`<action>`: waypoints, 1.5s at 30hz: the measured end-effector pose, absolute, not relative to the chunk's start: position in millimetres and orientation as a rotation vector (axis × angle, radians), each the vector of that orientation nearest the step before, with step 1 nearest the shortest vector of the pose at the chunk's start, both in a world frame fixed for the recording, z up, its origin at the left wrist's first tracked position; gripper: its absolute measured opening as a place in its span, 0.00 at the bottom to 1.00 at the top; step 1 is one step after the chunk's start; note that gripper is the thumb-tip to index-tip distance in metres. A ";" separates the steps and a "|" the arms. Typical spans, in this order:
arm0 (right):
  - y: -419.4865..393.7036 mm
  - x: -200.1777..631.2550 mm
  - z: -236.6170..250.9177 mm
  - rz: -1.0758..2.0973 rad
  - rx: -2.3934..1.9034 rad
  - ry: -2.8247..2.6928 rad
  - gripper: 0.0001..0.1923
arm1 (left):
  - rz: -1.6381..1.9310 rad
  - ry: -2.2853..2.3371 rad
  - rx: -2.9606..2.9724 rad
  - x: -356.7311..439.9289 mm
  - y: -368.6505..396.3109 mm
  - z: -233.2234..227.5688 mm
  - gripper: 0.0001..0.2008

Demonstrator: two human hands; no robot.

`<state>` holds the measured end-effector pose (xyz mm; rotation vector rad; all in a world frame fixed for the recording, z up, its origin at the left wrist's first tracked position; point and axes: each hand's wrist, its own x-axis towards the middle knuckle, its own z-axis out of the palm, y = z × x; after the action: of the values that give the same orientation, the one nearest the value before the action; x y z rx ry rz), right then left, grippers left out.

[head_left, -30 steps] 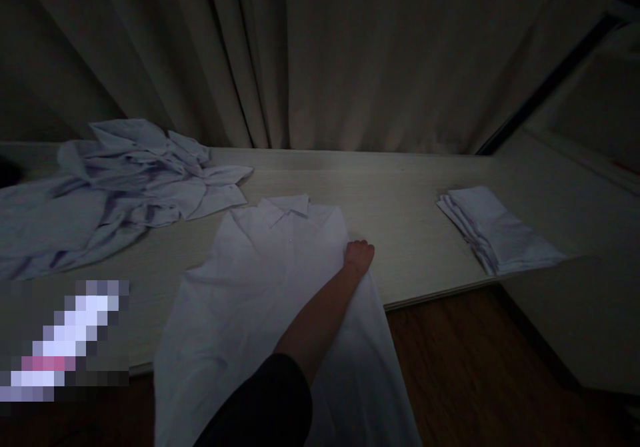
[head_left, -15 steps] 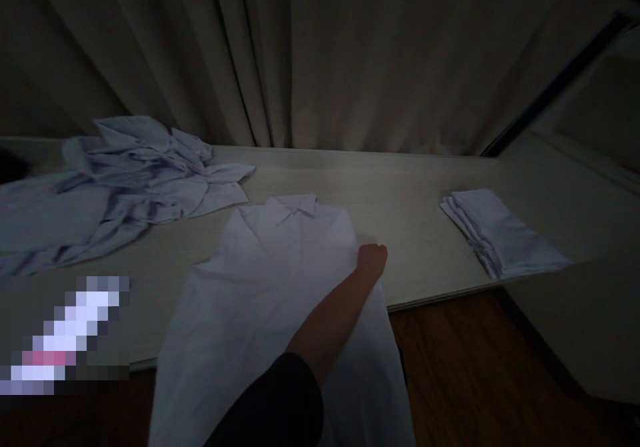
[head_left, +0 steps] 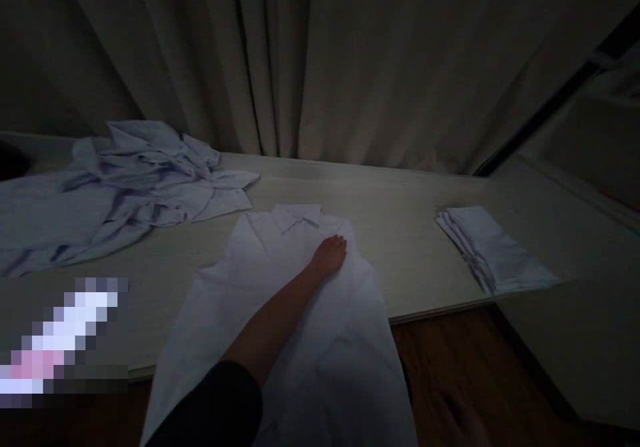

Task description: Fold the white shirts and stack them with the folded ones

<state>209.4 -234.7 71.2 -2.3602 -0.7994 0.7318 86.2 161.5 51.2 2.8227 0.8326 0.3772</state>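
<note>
A white collared shirt lies front up, its collar toward the far side and its lower part reaching past the table's front edge toward me. My left hand rests on the shirt's chest, just below the right end of the collar. Its fingers lie flat on the cloth and hold nothing that I can see. Low on the right, over the floor, my right hand shows only as a dark blur. Its fingers cannot be made out.
A crumpled heap of white shirts lies on the pale table at the left. Folded white shirts are stacked at the right. Curtains hang behind, and a pixelated patch covers the lower left.
My left hand has moved left from the shirt's right edge, where its fingers were curled, onto the chest, with fingers flatter. The blurred right hand has come into view. The view has shifted slightly.
</note>
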 end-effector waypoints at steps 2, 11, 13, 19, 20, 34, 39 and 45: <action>-184.5 215.4 71.9 0.646 -2.279 -0.919 0.23 | 0.399 0.833 2.845 88.8 171.6 45.3 0.21; -9.0 212.7 33.5 0.128 -2.239 -1.652 0.30 | 0.403 0.747 2.927 134.9 213.1 28.7 0.26; -2.9 212.8 21.1 0.106 -2.323 -1.699 0.32 | 0.391 0.749 2.929 136.1 221.7 22.9 0.28; -13.0 209.9 -3.7 0.018 -2.428 -1.751 0.35 | 0.373 0.731 2.924 127.1 233.4 8.8 0.35; -14.1 209.8 -5.9 0.008 -2.442 -1.746 0.36 | 0.369 0.735 2.922 126.9 234.2 8.1 0.36; -19.0 211.9 -19.8 -0.074 -2.361 -1.699 0.35 | 0.366 0.774 2.902 127.3 232.2 31.3 0.46; -1.0 236.4 1.0 -0.077 -2.118 -1.528 0.30 | 0.553 1.217 2.683 37.8 252.5 63.0 0.27; 100.5 263.2 41.2 0.228 -2.091 -1.257 0.25 | 0.483 1.916 2.234 -116.7 330.6 78.2 0.27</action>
<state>263.2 100.5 41.2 -2.0905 -1.2574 0.2277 -116.7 330.6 78.2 2.2342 1.9160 0.4826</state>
